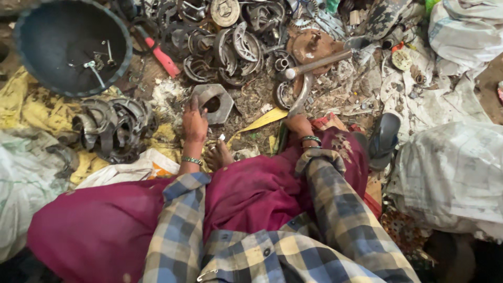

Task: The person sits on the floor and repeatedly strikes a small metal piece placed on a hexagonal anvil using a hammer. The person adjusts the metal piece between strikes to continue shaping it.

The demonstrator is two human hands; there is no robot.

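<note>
Two bare hands were stretched out over a floor buried in scrap, so there was plenty to look at. The left hand (194,123) was laid flat, fingers loosely spread, with the fingertips touching the near edge of a big grey hexagonal metal nut (212,102) that was lying flat in the dirt. The right hand (298,124) was wrapped around the lower end of a long curved grey metal bar (300,93), which ran up from the fist to a straight steel rod (319,64) lying across a rusty brown disc (313,46). A bare foot (218,155) was tucked between the two wrists, and a green bangle was worn on each.

Further out, a heap of curved grey brake shoes (115,126) was piled just left of the left hand, on crumpled yellow sacking (31,107). A dark round metal bowl (73,47) with a few loose screws inside was set at the top left, and a red-handled tool (161,57) was lying beside it. A dark sandal (384,137) was seen to the right, near white woven sacks (450,173).
</note>
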